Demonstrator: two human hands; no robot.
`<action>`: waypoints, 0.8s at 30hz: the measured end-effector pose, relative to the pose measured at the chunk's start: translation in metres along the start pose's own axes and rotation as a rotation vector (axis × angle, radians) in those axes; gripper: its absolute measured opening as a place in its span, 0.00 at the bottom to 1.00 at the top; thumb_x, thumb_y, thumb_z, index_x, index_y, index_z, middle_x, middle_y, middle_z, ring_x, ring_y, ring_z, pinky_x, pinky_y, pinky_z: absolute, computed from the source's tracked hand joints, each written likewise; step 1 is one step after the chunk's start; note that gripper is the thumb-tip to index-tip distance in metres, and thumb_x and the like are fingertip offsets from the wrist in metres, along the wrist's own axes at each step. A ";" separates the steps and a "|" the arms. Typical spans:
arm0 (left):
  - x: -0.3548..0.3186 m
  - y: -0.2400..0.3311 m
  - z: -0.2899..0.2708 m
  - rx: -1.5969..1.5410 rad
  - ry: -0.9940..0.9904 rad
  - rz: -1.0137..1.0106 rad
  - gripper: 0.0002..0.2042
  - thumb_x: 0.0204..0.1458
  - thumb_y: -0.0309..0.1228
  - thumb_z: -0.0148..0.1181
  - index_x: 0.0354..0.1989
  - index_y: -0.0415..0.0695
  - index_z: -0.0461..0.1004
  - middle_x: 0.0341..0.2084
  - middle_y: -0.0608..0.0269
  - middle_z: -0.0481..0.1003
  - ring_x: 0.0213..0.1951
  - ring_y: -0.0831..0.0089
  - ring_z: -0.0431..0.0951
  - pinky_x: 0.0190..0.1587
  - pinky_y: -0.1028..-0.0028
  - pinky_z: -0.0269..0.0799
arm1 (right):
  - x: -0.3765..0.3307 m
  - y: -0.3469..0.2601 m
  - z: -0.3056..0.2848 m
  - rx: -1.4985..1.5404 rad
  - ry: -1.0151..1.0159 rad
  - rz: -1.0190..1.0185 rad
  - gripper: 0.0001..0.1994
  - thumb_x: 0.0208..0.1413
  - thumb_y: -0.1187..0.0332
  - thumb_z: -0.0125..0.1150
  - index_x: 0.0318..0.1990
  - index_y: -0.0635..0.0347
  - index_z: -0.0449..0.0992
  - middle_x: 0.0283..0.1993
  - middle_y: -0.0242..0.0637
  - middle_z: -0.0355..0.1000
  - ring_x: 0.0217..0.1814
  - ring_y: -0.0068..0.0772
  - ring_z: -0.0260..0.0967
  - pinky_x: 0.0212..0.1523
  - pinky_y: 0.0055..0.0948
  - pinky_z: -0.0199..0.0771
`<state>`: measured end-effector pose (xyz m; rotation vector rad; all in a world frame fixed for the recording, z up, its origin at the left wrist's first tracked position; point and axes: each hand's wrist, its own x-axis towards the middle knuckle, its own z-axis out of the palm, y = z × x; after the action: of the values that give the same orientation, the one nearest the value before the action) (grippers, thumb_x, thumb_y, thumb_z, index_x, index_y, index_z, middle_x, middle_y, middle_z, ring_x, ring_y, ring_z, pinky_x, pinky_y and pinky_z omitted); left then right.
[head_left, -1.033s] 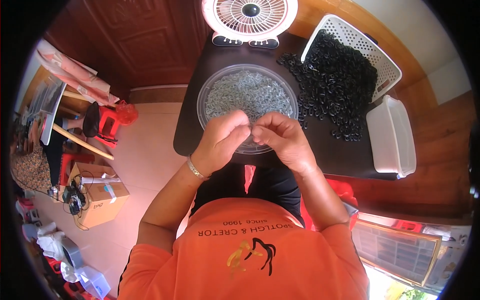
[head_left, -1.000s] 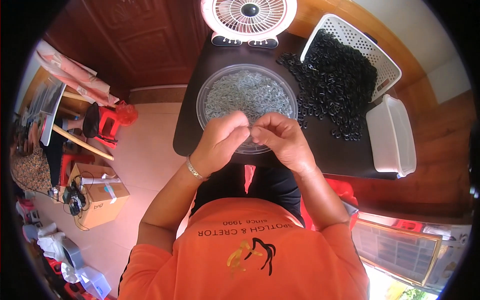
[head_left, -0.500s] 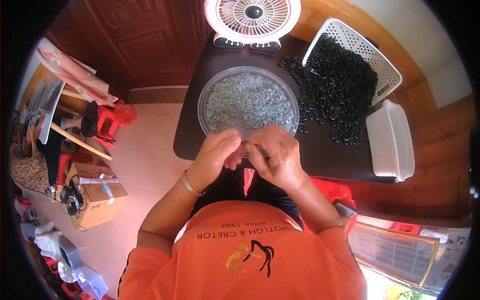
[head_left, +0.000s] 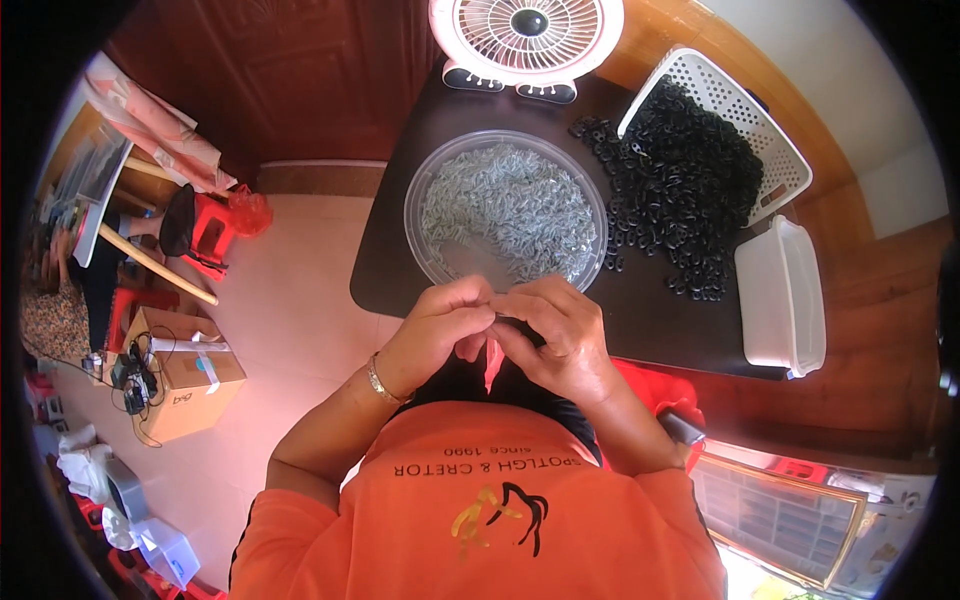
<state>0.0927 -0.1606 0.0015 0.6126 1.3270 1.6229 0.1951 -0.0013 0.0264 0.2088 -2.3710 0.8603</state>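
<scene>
My left hand [head_left: 445,322] and my right hand [head_left: 562,335] meet in front of my chest, just off the near rim of a round clear tub [head_left: 411,222]. Fingers of both are pinched together; whatever lies between the fingertips is too small and covered to make out. Many small grey-silver pieces [head_left: 510,205] fill the tub, with its bottom showing through near my left hand. To the tub's right a heap of small black ring-like pieces [head_left: 690,185] spills onto the dark table [head_left: 385,255] from a tipped white perforated basket [head_left: 790,185].
A pink fan [head_left: 528,35] stands at the table's far edge. An upright white bin [head_left: 785,300] is at the right edge. On the floor to the left are a cardboard box [head_left: 190,395] and a red stool [head_left: 210,235]. Another person sits at the far left.
My hands have drawn slightly nearer to me, away from the tub, and their fingertips are now closer together. The whole view has shifted a little.
</scene>
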 end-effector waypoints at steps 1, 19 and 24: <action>-0.002 -0.001 -0.001 -0.012 0.002 0.000 0.07 0.56 0.32 0.51 0.31 0.42 0.70 0.19 0.68 0.69 0.19 0.80 0.68 0.23 0.81 0.61 | 0.001 0.001 -0.002 0.073 -0.038 0.026 0.13 0.40 0.73 0.70 0.36 0.58 0.78 0.33 0.35 0.74 0.35 0.38 0.73 0.34 0.32 0.75; 0.011 -0.001 -0.020 -0.077 0.205 0.066 0.07 0.55 0.31 0.51 0.29 0.41 0.69 0.21 0.66 0.71 0.20 0.76 0.73 0.24 0.78 0.66 | 0.047 0.082 -0.002 -0.571 -0.216 0.051 0.02 0.47 0.72 0.61 0.30 0.58 0.77 0.29 0.37 0.72 0.37 0.44 0.71 0.40 0.39 0.72; 0.009 -0.001 -0.020 -0.067 0.212 0.083 0.07 0.55 0.32 0.51 0.29 0.42 0.69 0.20 0.66 0.70 0.20 0.76 0.71 0.23 0.78 0.66 | 0.044 0.084 -0.009 -0.352 -0.087 0.115 0.05 0.48 0.75 0.60 0.33 0.57 0.79 0.33 0.40 0.76 0.37 0.41 0.74 0.40 0.34 0.74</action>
<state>0.0723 -0.1621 -0.0075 0.4706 1.4082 1.8330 0.1355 0.0716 0.0132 -0.0339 -2.5890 0.4786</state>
